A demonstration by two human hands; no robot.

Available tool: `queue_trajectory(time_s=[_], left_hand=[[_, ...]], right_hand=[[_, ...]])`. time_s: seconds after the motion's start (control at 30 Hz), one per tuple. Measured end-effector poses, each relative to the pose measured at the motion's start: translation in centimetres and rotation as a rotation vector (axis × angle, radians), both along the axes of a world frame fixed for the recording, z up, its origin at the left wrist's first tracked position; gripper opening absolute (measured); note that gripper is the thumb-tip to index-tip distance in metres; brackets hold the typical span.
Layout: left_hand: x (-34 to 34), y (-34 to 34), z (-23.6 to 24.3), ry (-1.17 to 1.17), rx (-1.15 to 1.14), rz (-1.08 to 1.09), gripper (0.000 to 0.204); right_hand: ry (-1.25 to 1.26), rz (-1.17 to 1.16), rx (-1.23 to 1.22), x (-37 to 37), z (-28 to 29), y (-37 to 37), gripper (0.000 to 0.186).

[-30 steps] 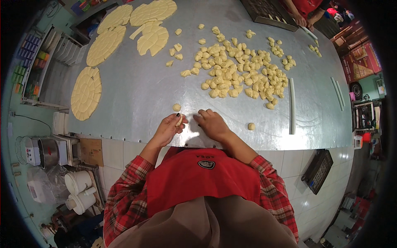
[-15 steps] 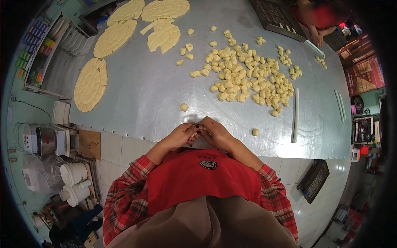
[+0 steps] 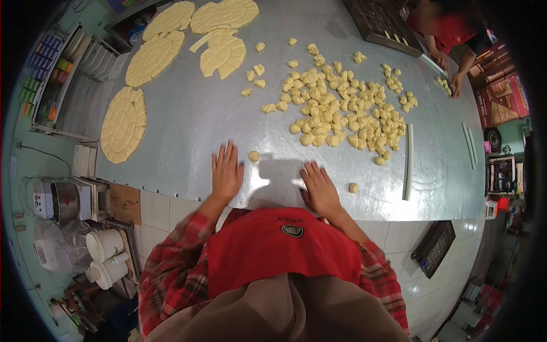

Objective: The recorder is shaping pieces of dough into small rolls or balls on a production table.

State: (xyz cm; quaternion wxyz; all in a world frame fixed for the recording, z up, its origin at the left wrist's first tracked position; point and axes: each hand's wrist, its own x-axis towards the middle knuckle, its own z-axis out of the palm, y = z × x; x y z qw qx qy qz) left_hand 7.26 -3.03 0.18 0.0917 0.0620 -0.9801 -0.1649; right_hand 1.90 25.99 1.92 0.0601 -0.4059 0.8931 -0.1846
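Steel table (image 3: 188,131): lit from above, its near edge whitened by hard glare right of centre.
Table between my left hand (image 3: 227,178) and my right hand (image 3: 321,192): soft grey shadow, flanked by small white glints.
My plaid sleeves (image 3: 176,251): smeared with blur, just short of the table.
Dough pile (image 3: 336,108): fairly sharp on the table.
Shelves (image 3: 60,80): dim, bowed by the fisheye, left of the table.
Corners of my view: black, well outside the table.
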Motion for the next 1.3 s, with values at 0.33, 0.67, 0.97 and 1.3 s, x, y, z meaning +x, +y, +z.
queue_trajectory(time_s=[0.33,0.67,0.97,1.3], left_hand=[[0.0,-2.4,-0.4,-0.007,-0.064,0.01,0.046],[1.2,-3.4,-0.9,0.128,-0.053,-0.255,0.045],[-5.6,1.1,3.7,-0.227,0.389,-0.22,0.024],[-30.3,7.1,11.8,0.377,0.208,-0.344,0.051]], right_hand=[[0.044,-0.04,0.144,2.6,-2.3,0.3,0.046],[0.028,-0.005,-0.172,3.1,-2.1,3.9,0.043],[-0.015,-0.544,0.035,-0.6,2.1,9.9,0.022],[0.393,-0.641,-0.171,-24.6,9.4,9.4,0.02]])
